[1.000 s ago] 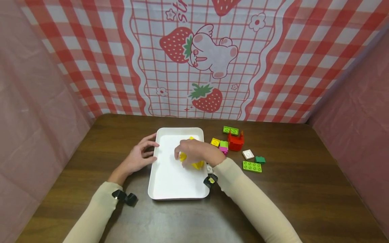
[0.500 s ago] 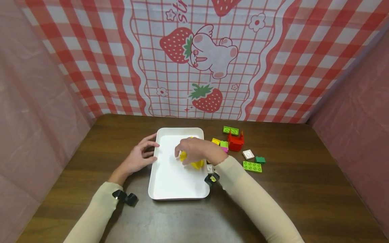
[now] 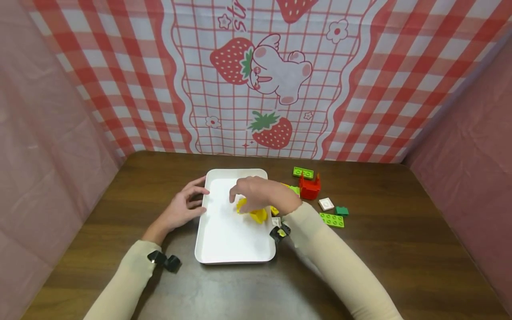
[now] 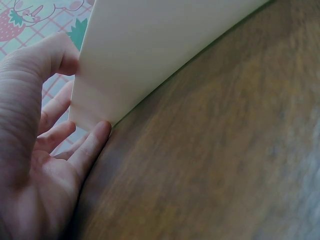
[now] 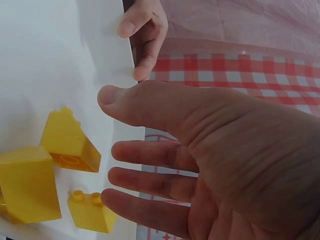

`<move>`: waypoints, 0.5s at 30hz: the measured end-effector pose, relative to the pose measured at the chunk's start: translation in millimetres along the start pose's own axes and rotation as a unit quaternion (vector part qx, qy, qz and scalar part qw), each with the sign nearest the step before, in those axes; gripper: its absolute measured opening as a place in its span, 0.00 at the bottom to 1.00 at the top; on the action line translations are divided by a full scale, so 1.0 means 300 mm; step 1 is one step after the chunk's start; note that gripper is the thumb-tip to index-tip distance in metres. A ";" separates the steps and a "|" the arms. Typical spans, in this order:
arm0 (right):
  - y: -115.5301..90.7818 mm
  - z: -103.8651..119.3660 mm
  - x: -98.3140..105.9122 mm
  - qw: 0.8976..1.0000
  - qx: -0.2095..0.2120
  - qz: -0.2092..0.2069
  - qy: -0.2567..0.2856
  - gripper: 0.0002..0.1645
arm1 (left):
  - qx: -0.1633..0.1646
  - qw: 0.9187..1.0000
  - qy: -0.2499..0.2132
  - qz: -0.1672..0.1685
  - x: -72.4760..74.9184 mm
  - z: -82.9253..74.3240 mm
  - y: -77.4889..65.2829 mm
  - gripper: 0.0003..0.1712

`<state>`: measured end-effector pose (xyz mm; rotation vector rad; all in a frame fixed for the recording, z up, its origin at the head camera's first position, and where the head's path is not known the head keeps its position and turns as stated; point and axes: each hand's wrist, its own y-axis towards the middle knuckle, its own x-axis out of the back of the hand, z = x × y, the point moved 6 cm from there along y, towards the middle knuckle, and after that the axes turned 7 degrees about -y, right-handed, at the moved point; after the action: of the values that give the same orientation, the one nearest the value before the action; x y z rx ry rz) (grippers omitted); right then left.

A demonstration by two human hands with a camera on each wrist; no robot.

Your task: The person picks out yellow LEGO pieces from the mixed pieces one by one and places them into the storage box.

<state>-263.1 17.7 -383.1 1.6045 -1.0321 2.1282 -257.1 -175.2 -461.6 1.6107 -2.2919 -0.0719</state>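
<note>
My left hand [image 3: 182, 206] rests its fingertips and thumb against the left side of a white tray [image 3: 224, 240]. The left wrist view shows these fingertips [image 4: 102, 127] on the tray's outer wall, low by the tabletop. Above the tray's right half is my right hand [image 3: 262, 195], fingers extended and nothing in them. Yellow toy bricks [image 3: 259, 216] lie in the tray below it, partly covered by the hand in the head view. In the right wrist view they are a sloped brick [image 5: 70, 137], a larger block [image 5: 30, 185] and a small studded brick [image 5: 90, 215].
Right of the tray lie loose bricks: a red piece with upright prongs [image 3: 310, 186], a lime plate [image 3: 332, 220], another lime plate [image 3: 303, 172], a white square plate [image 3: 326, 204] and a dark green brick [image 3: 342, 211]. A white brick [image 3: 276, 221] sits by the tray's right edge.
My right hand has shifted slightly up and to the right in the head view, uncovering more of the yellow bricks. My left hand keeps its place at the tray.
</note>
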 end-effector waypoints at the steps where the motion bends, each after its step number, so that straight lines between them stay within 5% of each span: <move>1: -0.001 0.000 0.003 1.000 0.000 0.001 0.000 0.22 | 0.002 1.000 -0.002 0.000 0.000 0.000 0.000 0.24; 15: -0.016 -0.007 0.057 1.000 -0.018 -0.005 -0.012 0.25 | 0.005 1.000 -0.001 0.006 -0.001 0.003 0.004 0.24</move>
<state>-267.7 19.3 -365.8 1.6185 -1.0597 2.0777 -258.4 -174.7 -462.3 1.6030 -2.3063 -0.0588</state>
